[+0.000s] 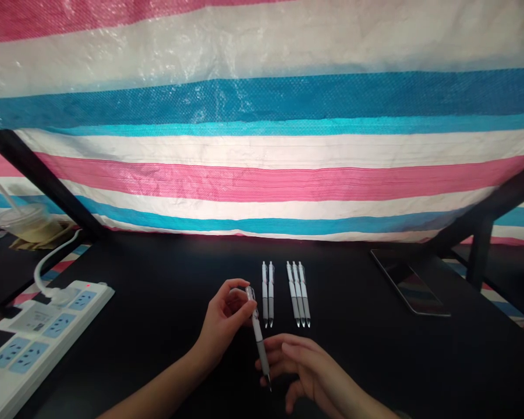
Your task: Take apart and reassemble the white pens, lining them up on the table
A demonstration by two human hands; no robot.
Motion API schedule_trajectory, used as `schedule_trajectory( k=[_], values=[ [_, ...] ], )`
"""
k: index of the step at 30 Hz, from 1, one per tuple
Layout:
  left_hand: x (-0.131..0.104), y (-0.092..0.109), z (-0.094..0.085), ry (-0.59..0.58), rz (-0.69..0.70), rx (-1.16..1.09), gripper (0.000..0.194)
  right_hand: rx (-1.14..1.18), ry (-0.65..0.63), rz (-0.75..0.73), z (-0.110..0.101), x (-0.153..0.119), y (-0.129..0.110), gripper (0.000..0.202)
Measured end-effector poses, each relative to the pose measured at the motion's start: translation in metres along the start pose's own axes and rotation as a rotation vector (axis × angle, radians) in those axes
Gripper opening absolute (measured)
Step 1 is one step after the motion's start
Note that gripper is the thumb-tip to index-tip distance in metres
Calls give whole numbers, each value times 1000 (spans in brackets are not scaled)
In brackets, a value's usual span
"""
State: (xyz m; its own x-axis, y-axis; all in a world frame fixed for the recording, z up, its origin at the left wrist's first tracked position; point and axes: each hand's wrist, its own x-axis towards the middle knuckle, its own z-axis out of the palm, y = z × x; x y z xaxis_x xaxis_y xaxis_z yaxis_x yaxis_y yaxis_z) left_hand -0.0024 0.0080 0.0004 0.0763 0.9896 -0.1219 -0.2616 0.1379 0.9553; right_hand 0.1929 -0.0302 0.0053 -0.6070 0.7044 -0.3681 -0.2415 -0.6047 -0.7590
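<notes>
My left hand (pixel 227 317) pinches a white pen with a grey grip (pixel 257 331) near its clip end. The pen slants over the table, its tip pointing down and toward me. Beside the pen's lower half is my right hand (pixel 303 366), palm facing it, fingers apart and curved, thumb free of the pen. Some of its fingertips pass behind the grip; whether they touch it I cannot tell. Just beyond my hands lie two matching pens (pixel 268 294) side by side. Right of these is a group of three more pens (pixel 298 294), tips toward me.
A black table (pixel 170 267) spreads under everything. On its left lies a white power strip (pixel 48 343) with a plugged-in adapter and cable. A dark phone or tablet (pixel 410 282) rests at the right. Striped sheeting (pixel 262 180) hangs behind, between black frame bars. A plastic cup (pixel 24 221) stands far left.
</notes>
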Motion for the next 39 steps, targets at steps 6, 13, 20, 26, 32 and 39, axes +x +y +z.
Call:
schedule_trajectory(
  k=[6, 13, 20, 26, 32, 39],
  values=[
    [0, -1, -2, 1, -15, -8, 35, 5, -15, 2, -1, 1, 0, 37],
    [2, 4, -3, -18, -11, -21, 36, -51, 67, 65, 6, 0, -5, 24],
    [45, 21, -2, -111, 35, 208, 44, -117, 82, 99, 0, 3, 2, 20],
    [81, 5, 1, -21, 90, 351, 47, -106, 58, 88, -5, 8, 6, 23],
    [49, 2, -1, 46, 3, 417, 57, -288, 78, 73, 1, 5, 5, 21],
    [11, -3, 0, -76, -167, 289, 49, -1267, 222, -354, 4, -8, -18, 25]
  ],
)
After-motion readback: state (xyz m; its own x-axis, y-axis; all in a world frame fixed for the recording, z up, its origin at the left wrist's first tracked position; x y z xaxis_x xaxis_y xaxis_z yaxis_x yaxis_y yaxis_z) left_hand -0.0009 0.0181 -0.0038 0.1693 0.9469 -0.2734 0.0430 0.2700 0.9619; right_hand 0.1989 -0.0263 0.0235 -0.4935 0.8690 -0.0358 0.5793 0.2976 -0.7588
